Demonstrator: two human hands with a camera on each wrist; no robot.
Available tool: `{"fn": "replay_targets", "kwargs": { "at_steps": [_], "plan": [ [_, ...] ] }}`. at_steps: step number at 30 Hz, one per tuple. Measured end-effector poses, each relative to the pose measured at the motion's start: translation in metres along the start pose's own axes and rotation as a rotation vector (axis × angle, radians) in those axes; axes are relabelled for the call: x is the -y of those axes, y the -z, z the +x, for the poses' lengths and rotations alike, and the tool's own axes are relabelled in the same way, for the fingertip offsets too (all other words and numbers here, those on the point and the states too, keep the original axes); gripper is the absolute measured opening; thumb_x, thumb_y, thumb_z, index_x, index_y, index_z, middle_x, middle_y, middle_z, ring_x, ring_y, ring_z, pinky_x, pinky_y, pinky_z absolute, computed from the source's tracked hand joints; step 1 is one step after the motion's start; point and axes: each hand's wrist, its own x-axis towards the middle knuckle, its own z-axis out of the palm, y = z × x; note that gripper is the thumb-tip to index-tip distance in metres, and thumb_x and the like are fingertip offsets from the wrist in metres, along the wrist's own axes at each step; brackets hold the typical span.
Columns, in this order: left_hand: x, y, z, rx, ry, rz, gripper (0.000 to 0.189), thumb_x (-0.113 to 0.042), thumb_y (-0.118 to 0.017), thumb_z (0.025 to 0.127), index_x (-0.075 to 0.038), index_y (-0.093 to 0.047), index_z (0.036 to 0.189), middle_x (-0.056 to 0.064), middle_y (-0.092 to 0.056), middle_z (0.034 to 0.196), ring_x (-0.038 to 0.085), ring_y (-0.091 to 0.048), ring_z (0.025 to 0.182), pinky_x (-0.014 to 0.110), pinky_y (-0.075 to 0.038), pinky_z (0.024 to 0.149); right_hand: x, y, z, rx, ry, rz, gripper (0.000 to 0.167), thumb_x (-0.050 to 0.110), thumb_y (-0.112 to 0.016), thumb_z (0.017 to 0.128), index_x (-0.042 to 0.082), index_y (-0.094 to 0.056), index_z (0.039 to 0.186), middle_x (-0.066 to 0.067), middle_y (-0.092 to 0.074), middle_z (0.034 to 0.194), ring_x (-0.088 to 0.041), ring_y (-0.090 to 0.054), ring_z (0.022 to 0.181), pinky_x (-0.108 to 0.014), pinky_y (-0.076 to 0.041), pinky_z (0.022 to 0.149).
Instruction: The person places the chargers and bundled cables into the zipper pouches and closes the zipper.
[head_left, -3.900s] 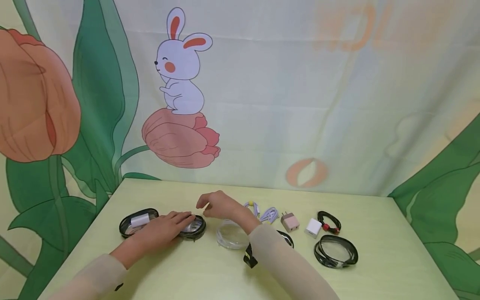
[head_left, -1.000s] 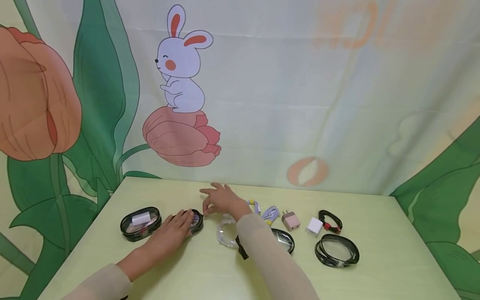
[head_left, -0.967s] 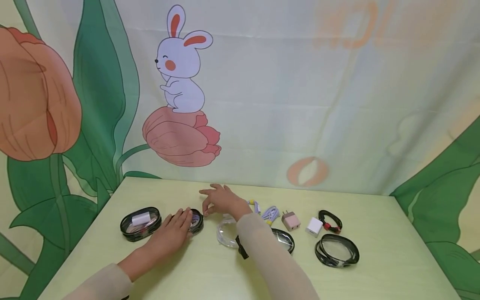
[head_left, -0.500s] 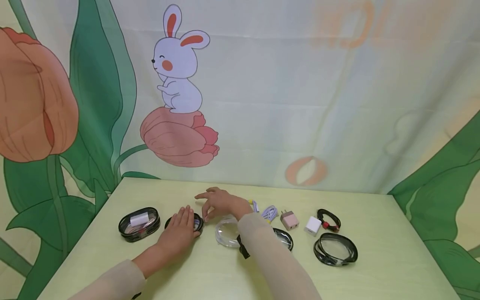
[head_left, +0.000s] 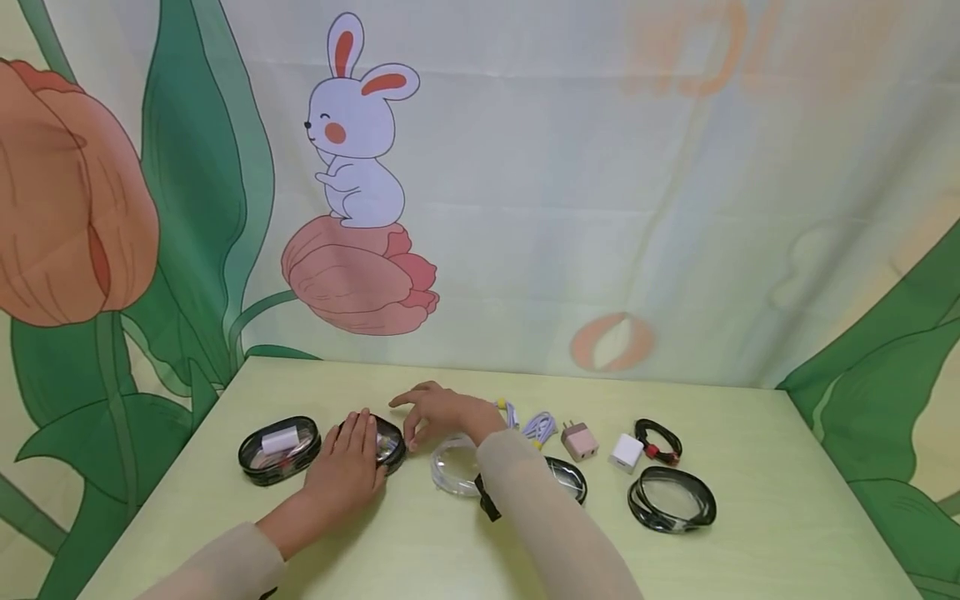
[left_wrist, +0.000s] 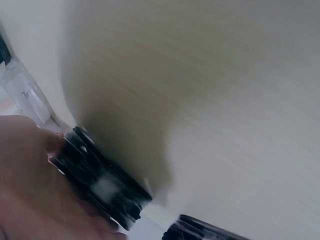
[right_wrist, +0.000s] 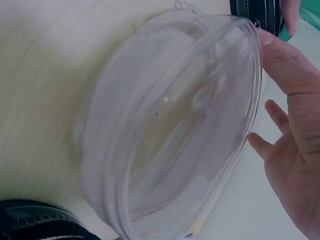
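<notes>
My left hand (head_left: 347,467) lies flat on a round clear pouch with a black zip rim (head_left: 390,444), fingers straight and together, thumb by its near edge. In the left wrist view the black rim (left_wrist: 102,180) stands up beside the palm. My right hand (head_left: 438,414) reaches in from the right; its thumb and forefinger pinch at the pouch's right edge, where the zip runs. The zip's pull is hidden by the fingertips. Its other fingers are raised and spread. In the right wrist view a clear pouch (right_wrist: 170,120) fills the foreground, in front of that hand.
Left stands a black-rimmed pouch (head_left: 258,475) with a white charger (head_left: 281,440) in it. Right are a black-rimmed pouch (head_left: 577,479), two lilac cables (head_left: 540,427), a pink charger (head_left: 580,441), a white charger (head_left: 626,452), a black cable (head_left: 667,433) and another black-rimmed pouch (head_left: 671,525).
My left hand has slid rightward from the pouch's left side to lie over it, and the pouch has turned a little under it. My right hand stays at the edge, fingers shifted slightly lower.
</notes>
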Motion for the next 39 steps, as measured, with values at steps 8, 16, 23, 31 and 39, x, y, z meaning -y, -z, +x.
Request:
{"fn": "replay_targets", "kwargs": {
  "at_steps": [8,16,23,31,39],
  "plan": [
    [-0.007,-0.009,0.006,-0.064,0.061,0.046,0.067,-0.032,-0.06,0.102,0.02,-0.043,0.14,0.037,-0.043,0.147,0.049,-0.041,0.139,0.057,-0.037,0.112,0.003,0.0,0.0,-0.027,0.035,-0.054,0.007,0.032,-0.075,0.091,0.028,-0.081,0.093,0.006,-0.038,0.16,-0.032,-0.024,0.15,-0.049,-0.029,0.119],
    [-0.003,-0.004,-0.001,-0.089,-0.105,0.115,0.054,-0.019,-0.065,0.099,0.015,-0.05,0.139,0.034,-0.047,0.146,0.046,-0.045,0.138,0.055,-0.041,0.11,0.001,0.004,-0.003,-0.125,0.021,-0.196,0.01,0.036,-0.073,0.093,0.034,-0.08,0.098,0.01,-0.041,0.158,-0.028,-0.031,0.147,-0.05,-0.037,0.113],
    [0.01,-0.011,-0.001,-0.055,-0.164,0.027,0.059,-0.024,-0.054,0.102,0.018,-0.043,0.142,0.035,-0.041,0.151,0.047,-0.038,0.142,0.057,-0.037,0.112,-0.001,0.002,-0.006,-0.13,0.028,-0.147,0.01,0.034,-0.072,0.093,0.03,-0.08,0.099,0.007,-0.041,0.158,-0.03,-0.032,0.145,-0.052,-0.037,0.113],
    [0.003,-0.016,0.011,-0.11,-0.032,-0.106,0.075,-0.042,-0.049,0.107,0.023,-0.036,0.143,0.041,-0.036,0.15,0.053,-0.035,0.141,0.059,-0.033,0.114,0.002,0.002,-0.003,-0.06,0.045,-0.038,0.009,0.032,-0.074,0.092,0.029,-0.081,0.097,0.005,-0.035,0.161,-0.029,-0.024,0.149,-0.053,-0.031,0.116],
    [-0.002,-0.011,0.005,-0.058,-0.092,-0.035,0.058,-0.022,-0.057,0.103,0.019,-0.042,0.142,0.037,-0.037,0.152,0.05,-0.035,0.143,0.058,-0.034,0.114,0.004,0.002,-0.001,-0.117,0.03,-0.172,0.01,0.036,-0.072,0.092,0.033,-0.08,0.098,0.008,-0.036,0.16,-0.029,-0.028,0.148,-0.052,-0.037,0.114]
  ]
}}
